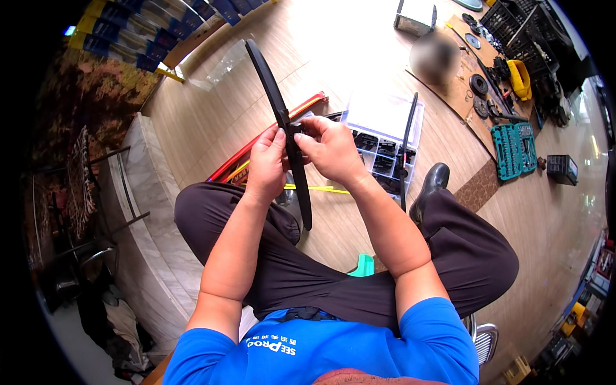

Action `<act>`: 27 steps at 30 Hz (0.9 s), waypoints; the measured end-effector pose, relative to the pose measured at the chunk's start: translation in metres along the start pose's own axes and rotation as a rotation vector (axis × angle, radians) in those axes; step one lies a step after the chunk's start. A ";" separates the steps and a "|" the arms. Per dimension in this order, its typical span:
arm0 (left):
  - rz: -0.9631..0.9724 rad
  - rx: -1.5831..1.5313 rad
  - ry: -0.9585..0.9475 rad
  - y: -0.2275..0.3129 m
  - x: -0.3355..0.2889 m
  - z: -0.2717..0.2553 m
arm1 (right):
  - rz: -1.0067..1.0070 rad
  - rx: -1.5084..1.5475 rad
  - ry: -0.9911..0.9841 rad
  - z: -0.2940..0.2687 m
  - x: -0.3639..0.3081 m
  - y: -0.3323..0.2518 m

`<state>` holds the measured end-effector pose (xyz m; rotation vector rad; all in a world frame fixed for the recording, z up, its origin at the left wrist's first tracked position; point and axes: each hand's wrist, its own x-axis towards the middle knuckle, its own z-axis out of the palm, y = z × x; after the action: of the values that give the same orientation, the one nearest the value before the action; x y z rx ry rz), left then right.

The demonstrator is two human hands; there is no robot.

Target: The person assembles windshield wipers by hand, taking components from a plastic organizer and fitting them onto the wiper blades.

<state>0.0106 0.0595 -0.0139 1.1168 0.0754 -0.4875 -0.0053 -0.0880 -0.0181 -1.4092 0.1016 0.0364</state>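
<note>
A black wiper blade [269, 80] stands lengthwise in front of me, its far end tilted left. My left hand [266, 163] is closed round its middle, thumb lying along the near side. At the same spot my right hand [332, 149] pinches the blade's black middle connector [296, 130], thumb and fingers pressed to it; the fingertips partly hide this part. Beyond my right wrist is a clear compartment box [416, 125] holding several small black adapters [385, 149]. Across this box lies a second wiper blade [405, 144].
Under the blade lies a long red package [231, 168], near a yellow strip [321, 188]. A green tool case [513, 151] lies open at the right, by a cardboard sheet [459, 106] with car parts. Packaged blades [122, 32] hang at the far left; a green stool [364, 265] is below me.
</note>
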 end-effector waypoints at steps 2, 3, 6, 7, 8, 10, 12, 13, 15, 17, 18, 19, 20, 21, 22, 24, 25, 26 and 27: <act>0.015 -0.003 0.019 -0.001 0.001 0.000 | -0.133 -0.201 0.040 0.002 -0.003 -0.007; 0.043 -0.009 0.035 -0.003 0.001 0.001 | -0.133 -0.203 0.041 0.002 -0.003 -0.003; 0.055 -0.025 0.056 0.000 0.002 -0.005 | 0.002 0.105 0.061 0.004 -0.002 -0.005; 0.037 -0.036 0.058 0.001 0.002 -0.008 | 0.003 0.106 0.057 0.004 -0.002 -0.011; 0.034 -0.061 0.069 0.001 0.002 -0.004 | 0.050 0.197 0.025 0.001 -0.002 -0.015; 0.030 -0.071 0.070 0.004 0.000 0.003 | 0.116 0.318 -0.022 0.000 -0.002 -0.015; 0.028 -0.075 0.077 0.005 -0.002 0.004 | 0.083 0.234 -0.038 0.001 -0.001 -0.011; 0.040 -0.078 0.012 0.003 -0.001 -0.002 | 0.050 0.149 -0.055 0.001 -0.001 -0.010; 0.055 -0.080 -0.054 0.003 -0.001 -0.003 | 0.039 0.113 -0.053 0.002 -0.001 -0.007; 0.052 -0.051 -0.029 0.002 -0.002 -0.002 | -0.017 0.040 -0.031 0.002 0.000 -0.001; 0.051 -0.051 -0.028 0.002 -0.002 0.000 | -0.017 0.040 -0.032 0.002 0.000 0.000; 0.053 -0.038 0.009 0.003 -0.002 0.002 | -0.015 0.045 -0.025 0.002 0.000 0.000; 0.053 -0.025 0.046 0.003 -0.002 0.003 | -0.012 0.049 -0.018 0.002 0.000 0.000; 0.053 -0.024 0.045 0.002 -0.002 0.003 | -0.012 0.049 -0.017 0.003 0.001 0.002; 0.054 -0.015 0.036 0.002 -0.002 0.002 | -0.049 0.040 -0.002 0.003 0.001 0.004; 0.055 -0.006 0.028 0.002 -0.002 0.002 | -0.085 0.031 0.014 0.003 0.002 0.007; 0.059 0.002 0.026 0.003 -0.002 0.003 | -0.111 -0.007 0.016 0.002 0.003 0.009; 0.062 0.009 0.025 0.003 -0.002 0.004 | -0.136 -0.045 0.018 0.002 0.003 0.009; 0.062 0.009 0.026 0.003 -0.002 0.004 | -0.135 -0.045 0.018 0.002 0.003 0.008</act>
<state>0.0090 0.0581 -0.0086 1.1313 0.0613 -0.4184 -0.0030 -0.0843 -0.0261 -1.4588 0.0200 -0.0864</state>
